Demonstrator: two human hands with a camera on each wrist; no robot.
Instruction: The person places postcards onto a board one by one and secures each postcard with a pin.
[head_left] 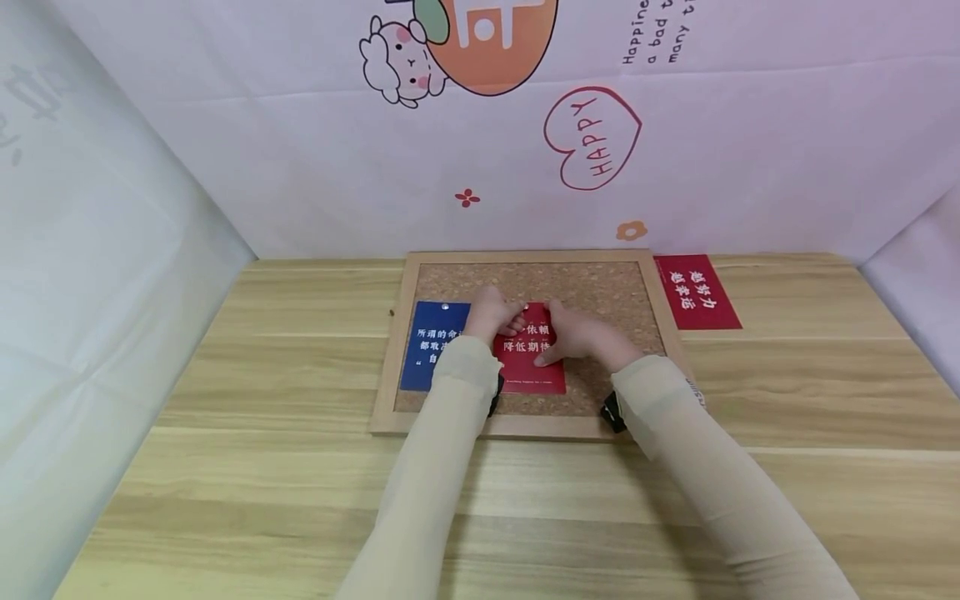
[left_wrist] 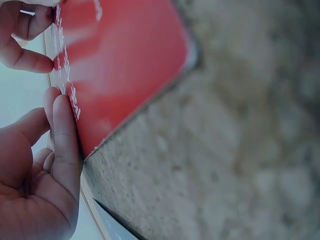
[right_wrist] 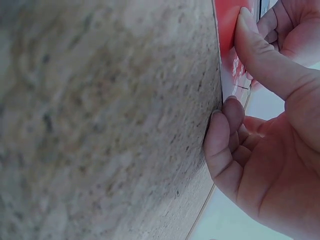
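Observation:
A red card [head_left: 531, 367] with white writing lies on a cork board [head_left: 600, 283] in a light wooden frame. My left hand [head_left: 495, 315] is at the card's top edge, its fingertips beside a silver thumbtack [head_left: 526, 307]; whether they pinch it is hidden. From the right side my right hand [head_left: 583, 335] holds the card, thumb on its face and fingers at its upper right edge. In the right wrist view, the thumb [right_wrist: 255, 47] presses the red surface and the other fingers curl at the edge. Left of it lies a blue card [head_left: 431, 337], partly behind my left hand.
A second silver thumbtack [head_left: 446, 307] sits at the top of the blue card. Another red card [head_left: 697, 292] lies on the wooden table [head_left: 300, 483] to the right of the frame. Behind the table hangs a printed white cloth [head_left: 315, 175].

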